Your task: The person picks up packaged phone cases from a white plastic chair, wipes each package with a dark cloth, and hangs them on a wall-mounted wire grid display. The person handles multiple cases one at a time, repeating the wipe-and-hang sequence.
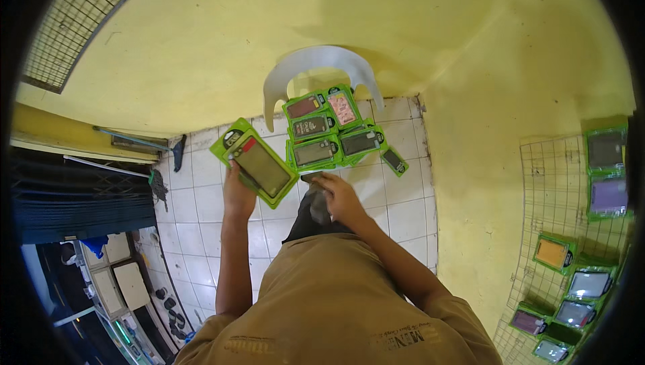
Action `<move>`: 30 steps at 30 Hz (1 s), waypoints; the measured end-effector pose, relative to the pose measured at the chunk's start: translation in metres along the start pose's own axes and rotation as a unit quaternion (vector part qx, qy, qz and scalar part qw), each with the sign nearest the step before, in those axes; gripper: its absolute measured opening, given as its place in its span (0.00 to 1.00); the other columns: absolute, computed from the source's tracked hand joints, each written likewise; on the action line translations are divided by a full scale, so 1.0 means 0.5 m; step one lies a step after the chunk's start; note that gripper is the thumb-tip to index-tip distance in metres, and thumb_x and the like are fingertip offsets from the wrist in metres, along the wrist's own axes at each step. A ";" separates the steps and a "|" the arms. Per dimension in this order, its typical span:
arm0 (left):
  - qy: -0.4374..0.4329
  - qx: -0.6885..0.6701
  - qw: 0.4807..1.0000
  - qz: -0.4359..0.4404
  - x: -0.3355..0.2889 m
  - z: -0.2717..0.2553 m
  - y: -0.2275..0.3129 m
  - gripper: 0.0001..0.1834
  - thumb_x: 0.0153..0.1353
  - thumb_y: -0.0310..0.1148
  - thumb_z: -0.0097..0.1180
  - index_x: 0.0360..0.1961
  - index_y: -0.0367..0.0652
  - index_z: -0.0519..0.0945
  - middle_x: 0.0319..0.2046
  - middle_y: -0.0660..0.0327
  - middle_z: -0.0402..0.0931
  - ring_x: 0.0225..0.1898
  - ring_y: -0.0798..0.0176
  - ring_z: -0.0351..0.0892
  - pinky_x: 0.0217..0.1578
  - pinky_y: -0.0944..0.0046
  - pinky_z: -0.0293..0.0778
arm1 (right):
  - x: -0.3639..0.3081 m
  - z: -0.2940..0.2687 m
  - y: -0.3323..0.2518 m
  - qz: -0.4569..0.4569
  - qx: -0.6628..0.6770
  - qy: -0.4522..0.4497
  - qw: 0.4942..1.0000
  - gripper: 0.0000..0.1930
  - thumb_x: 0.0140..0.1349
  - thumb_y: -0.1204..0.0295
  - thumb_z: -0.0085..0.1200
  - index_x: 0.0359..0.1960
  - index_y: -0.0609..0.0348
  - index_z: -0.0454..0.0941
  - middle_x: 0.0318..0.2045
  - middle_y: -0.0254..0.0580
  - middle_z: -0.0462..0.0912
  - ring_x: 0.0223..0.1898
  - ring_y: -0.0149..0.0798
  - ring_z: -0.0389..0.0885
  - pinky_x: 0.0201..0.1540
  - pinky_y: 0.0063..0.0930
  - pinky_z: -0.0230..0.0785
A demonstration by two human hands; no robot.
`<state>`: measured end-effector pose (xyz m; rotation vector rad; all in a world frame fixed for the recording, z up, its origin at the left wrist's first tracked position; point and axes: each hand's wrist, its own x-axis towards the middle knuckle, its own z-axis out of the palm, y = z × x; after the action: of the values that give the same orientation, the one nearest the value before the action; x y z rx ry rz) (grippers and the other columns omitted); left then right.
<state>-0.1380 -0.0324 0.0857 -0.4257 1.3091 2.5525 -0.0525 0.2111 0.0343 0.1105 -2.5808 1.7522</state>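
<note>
My left hand point(240, 194) grips a green-edged phone case package point(259, 167) by its lower left side, holding it tilted above the floor. A dark case with a red patch shows through its clear front. My right hand point(341, 198) is over my lap, fingers closed round a grey cloth point(320, 209), which is blurred and partly hidden. Just ahead, several similar packages point(314, 153) are piled in front of the curved back of a white plastic chair point(319, 58). One package point(394, 161) sticks out at the pile's right side.
A yellow wall point(222, 42) rises behind the chair, with white floor tiles point(195, 210) below. On the right, a wire rack point(537, 184) carries several hanging case packages point(554, 253). Shoes point(172, 311) stand at the lower left near a dark shutter point(80, 197).
</note>
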 end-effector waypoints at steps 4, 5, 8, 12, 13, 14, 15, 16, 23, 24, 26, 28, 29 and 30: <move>0.058 0.073 0.994 -0.052 0.049 -0.047 -0.006 0.23 0.80 0.43 0.29 0.68 0.44 0.62 0.60 0.55 0.70 0.61 0.56 0.72 0.60 0.53 0.72 | 0.088 0.015 0.122 0.187 -0.022 0.038 0.981 0.16 0.65 0.73 0.54 0.53 0.63 0.80 0.44 0.60 0.84 0.48 0.58 0.82 0.52 0.40 0.73; 0.050 0.089 0.992 -0.070 0.062 -0.050 -0.016 0.23 0.80 0.43 0.29 0.67 0.43 0.62 0.60 0.55 0.71 0.61 0.56 0.72 0.60 0.53 0.72 | 0.117 0.028 0.155 0.199 -0.029 0.049 0.978 0.16 0.66 0.71 0.53 0.53 0.65 0.80 0.41 0.60 0.85 0.46 0.57 0.83 0.50 0.39 0.73; 0.076 -0.009 0.988 -0.130 0.123 -0.050 -0.044 0.23 0.80 0.43 0.32 0.66 0.41 0.64 0.61 0.55 0.70 0.62 0.56 0.71 0.62 0.52 0.69 | 0.211 0.085 0.250 0.241 -0.006 0.082 0.967 0.16 0.69 0.68 0.52 0.52 0.66 0.79 0.38 0.56 0.85 0.42 0.49 0.84 0.47 0.36 0.72; 0.079 -0.017 0.983 -0.166 0.196 -0.060 -0.053 0.23 0.80 0.41 0.33 0.67 0.40 0.62 0.63 0.55 0.69 0.63 0.56 0.70 0.64 0.52 0.67 | 0.332 0.147 0.370 0.351 0.100 0.053 0.930 0.17 0.71 0.66 0.51 0.53 0.66 0.79 0.39 0.47 0.85 0.39 0.37 0.80 0.44 0.33 0.71; 0.087 -0.015 0.981 -0.173 0.214 -0.065 -0.051 0.23 0.80 0.41 0.33 0.68 0.40 0.62 0.63 0.55 0.69 0.64 0.56 0.70 0.64 0.52 0.66 | 0.359 0.158 0.399 0.366 0.113 0.046 0.922 0.18 0.71 0.66 0.51 0.56 0.65 0.77 0.42 0.44 0.84 0.38 0.33 0.77 0.43 0.30 0.70; 0.095 -0.012 0.979 -0.179 0.231 -0.070 -0.050 0.23 0.80 0.41 0.33 0.68 0.39 0.62 0.63 0.55 0.69 0.64 0.56 0.69 0.65 0.52 0.66 | 0.385 0.172 0.426 0.383 0.122 0.048 0.915 0.19 0.71 0.66 0.52 0.58 0.65 0.76 0.43 0.46 0.83 0.39 0.33 0.78 0.43 0.30 0.71; 0.058 -0.004 0.982 -0.177 0.246 -0.077 -0.046 0.23 0.80 0.40 0.33 0.69 0.39 0.61 0.64 0.55 0.68 0.64 0.56 0.69 0.66 0.52 0.65 | 0.409 0.185 0.452 0.400 0.137 0.054 0.904 0.20 0.71 0.65 0.52 0.59 0.65 0.75 0.45 0.48 0.83 0.40 0.33 0.78 0.43 0.29 0.71; 0.069 -0.002 0.979 -0.193 0.262 -0.081 -0.045 0.23 0.80 0.40 0.33 0.69 0.39 0.61 0.64 0.55 0.68 0.64 0.56 0.69 0.66 0.52 0.65 | 0.425 0.192 0.474 0.447 0.145 0.059 0.881 0.22 0.70 0.65 0.53 0.61 0.65 0.74 0.47 0.49 0.83 0.40 0.33 0.79 0.43 0.29 0.71; 0.019 0.014 0.968 -0.250 0.341 -0.078 -0.055 0.23 0.79 0.40 0.35 0.69 0.39 0.61 0.63 0.55 0.70 0.64 0.56 0.69 0.66 0.52 0.66 | 0.361 0.108 0.502 0.364 -0.147 0.056 0.918 0.31 0.62 0.61 0.59 0.66 0.61 0.71 0.57 0.61 0.78 0.58 0.59 0.77 0.61 0.44 0.69; -0.014 0.000 0.968 -0.252 0.354 -0.066 -0.063 0.24 0.79 0.40 0.35 0.69 0.39 0.61 0.62 0.56 0.70 0.64 0.56 0.69 0.66 0.53 0.66 | 0.338 0.080 0.481 0.365 -0.138 0.052 0.919 0.29 0.63 0.60 0.59 0.64 0.61 0.72 0.57 0.61 0.78 0.59 0.57 0.76 0.61 0.44 0.69; -0.028 0.057 0.952 -0.298 0.383 -0.027 -0.085 0.24 0.79 0.41 0.37 0.68 0.38 0.62 0.62 0.57 0.71 0.63 0.58 0.69 0.65 0.55 0.66 | 0.288 0.022 0.419 0.389 -0.119 0.052 0.912 0.26 0.65 0.58 0.57 0.60 0.61 0.76 0.57 0.62 0.78 0.61 0.55 0.76 0.60 0.45 0.70; -0.068 0.106 0.937 -0.326 0.407 0.033 -0.115 0.24 0.78 0.42 0.39 0.67 0.38 0.64 0.61 0.57 0.72 0.62 0.59 0.70 0.63 0.56 0.68 | 0.247 -0.043 0.341 0.452 0.021 0.078 0.888 0.25 0.69 0.57 0.55 0.61 0.61 0.76 0.56 0.52 0.80 0.57 0.48 0.79 0.58 0.39 0.71; -0.096 0.135 0.927 -0.335 0.414 0.073 -0.133 0.24 0.78 0.42 0.40 0.66 0.38 0.66 0.60 0.57 0.73 0.62 0.60 0.71 0.62 0.56 0.69 | 0.222 -0.076 0.297 0.485 0.094 0.097 0.864 0.25 0.70 0.56 0.54 0.61 0.60 0.75 0.55 0.47 0.81 0.55 0.45 0.80 0.58 0.36 0.72; -0.119 0.167 0.915 -0.346 0.414 0.112 -0.133 0.23 0.78 0.43 0.41 0.65 0.38 0.67 0.58 0.57 0.74 0.61 0.61 0.72 0.61 0.56 0.71 | 0.201 -0.100 0.235 0.483 0.165 0.134 0.850 0.24 0.74 0.55 0.50 0.61 0.60 0.76 0.55 0.41 0.81 0.55 0.39 0.79 0.56 0.34 0.73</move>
<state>-0.3155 0.0679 -0.0080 -0.3999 1.1933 1.7013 -0.1621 0.2961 -0.0504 -1.5494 -2.1902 2.1811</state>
